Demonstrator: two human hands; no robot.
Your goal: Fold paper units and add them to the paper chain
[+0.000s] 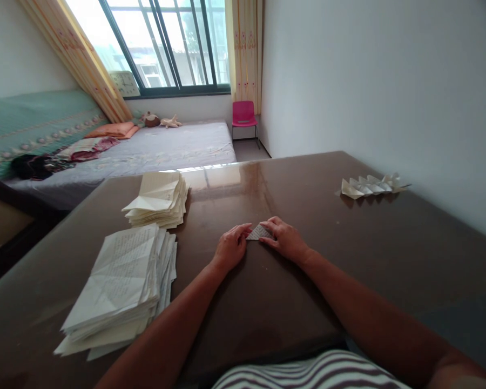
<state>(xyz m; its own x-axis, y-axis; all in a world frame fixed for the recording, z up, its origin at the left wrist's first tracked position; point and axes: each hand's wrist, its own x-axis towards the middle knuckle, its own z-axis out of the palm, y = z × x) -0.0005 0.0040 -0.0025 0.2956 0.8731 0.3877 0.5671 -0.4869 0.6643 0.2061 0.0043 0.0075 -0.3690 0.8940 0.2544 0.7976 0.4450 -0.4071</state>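
A small folded paper (258,233), roughly triangular and covered in print or writing, lies at the middle of the brown table. My left hand (231,246) grips its left corner with curled fingers. On the opposite side my right hand (284,237) has thumb and fingers closed round the right corner. Parts of the paper are hidden under the fingertips. Left of my left forearm is a thick stack of creased, handwritten sheets (119,270). Behind that stack sits a smaller pile of cream-coloured creased sheets (156,192).
A row of folded paper pieces (370,185) stands at the right of the glossy brown table (389,243), near the white wall. Beyond the far edge are a bed (186,143) and a pink chair (243,113) under a window.
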